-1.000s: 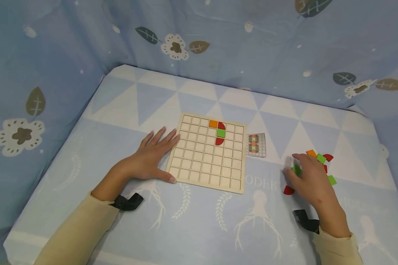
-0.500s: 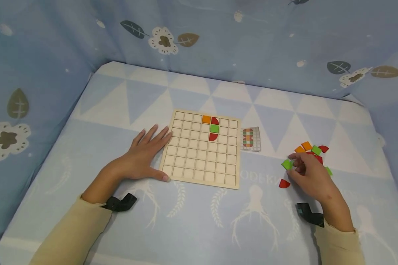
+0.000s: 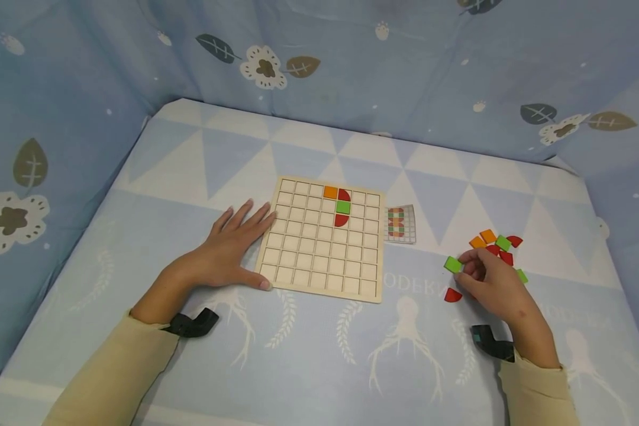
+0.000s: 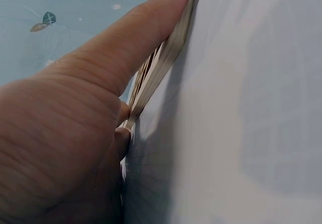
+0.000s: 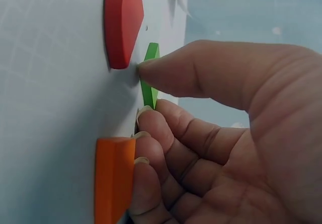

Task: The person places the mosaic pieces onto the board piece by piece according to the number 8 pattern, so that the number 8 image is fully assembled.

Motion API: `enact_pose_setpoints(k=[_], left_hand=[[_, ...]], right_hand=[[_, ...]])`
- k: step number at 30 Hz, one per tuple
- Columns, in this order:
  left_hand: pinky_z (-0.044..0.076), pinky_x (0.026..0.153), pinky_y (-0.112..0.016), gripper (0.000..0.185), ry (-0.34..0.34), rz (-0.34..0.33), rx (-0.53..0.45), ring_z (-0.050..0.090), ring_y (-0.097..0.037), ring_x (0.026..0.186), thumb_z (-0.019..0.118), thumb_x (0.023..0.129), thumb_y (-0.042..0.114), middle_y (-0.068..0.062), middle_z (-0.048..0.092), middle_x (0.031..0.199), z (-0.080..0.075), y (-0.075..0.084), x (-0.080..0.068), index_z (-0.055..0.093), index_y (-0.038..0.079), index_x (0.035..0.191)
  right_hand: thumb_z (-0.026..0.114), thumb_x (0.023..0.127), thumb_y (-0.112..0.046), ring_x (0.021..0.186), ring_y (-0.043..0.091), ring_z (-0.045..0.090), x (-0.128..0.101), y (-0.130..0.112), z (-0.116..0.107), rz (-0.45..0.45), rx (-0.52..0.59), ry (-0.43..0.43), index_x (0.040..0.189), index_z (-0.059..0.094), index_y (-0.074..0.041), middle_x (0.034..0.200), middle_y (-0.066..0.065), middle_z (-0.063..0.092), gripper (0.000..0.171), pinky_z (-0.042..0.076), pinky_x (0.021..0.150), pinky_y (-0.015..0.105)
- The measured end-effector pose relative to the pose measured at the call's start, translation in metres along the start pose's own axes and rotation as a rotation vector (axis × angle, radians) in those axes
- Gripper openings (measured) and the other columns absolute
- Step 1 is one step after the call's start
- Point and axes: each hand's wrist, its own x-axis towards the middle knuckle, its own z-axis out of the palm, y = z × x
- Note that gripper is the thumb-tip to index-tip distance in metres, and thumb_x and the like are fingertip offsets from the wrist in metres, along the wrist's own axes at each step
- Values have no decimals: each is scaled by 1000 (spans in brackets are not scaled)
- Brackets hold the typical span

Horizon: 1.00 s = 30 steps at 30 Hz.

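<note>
Right hand point(image 3: 490, 281): thumb and index finger pinch the green tile point(image 3: 452, 264) at the side facing the hand. The tile sits over the right part of the table point(image 3: 319, 355), between the board point(image 3: 319, 262) and the loose pieces point(image 3: 487, 236); contact with the tabletop cannot be confirmed from the edge-on wrist view. Bear on opposite edges, keep the tile level, and avoid brushing the nearby red quarter-round point(image 3: 452, 295). Orientation: square face, no long axis; one corner points roughly boardward. Left hand point(image 3: 229, 254): fingers spread, touching the board's left edge.
</note>
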Motion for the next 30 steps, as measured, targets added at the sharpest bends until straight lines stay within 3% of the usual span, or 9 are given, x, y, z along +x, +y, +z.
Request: enact_pose_setpoints(k=[16,30], left_hand=[[-8,113,-51,123,-3,1,-2,-13,-26,146,67,67,76,1,-3,162,1,0,1,4,20,157],[-7,113,-52,122,-2,-4,15,-13,-25,146,67,67,76,2,-4,162,1,-1,0,5,21,157]], right_hand=[[71,87,-19,79,23,50,0,-1,3,15,-14,10,112,53,1,87,9,56,37,46,60,23],[66,89,-14,76,23,48,0,-1,6,-41,-10,46,102,58,-3,82,8,54,19,45,58,24]])
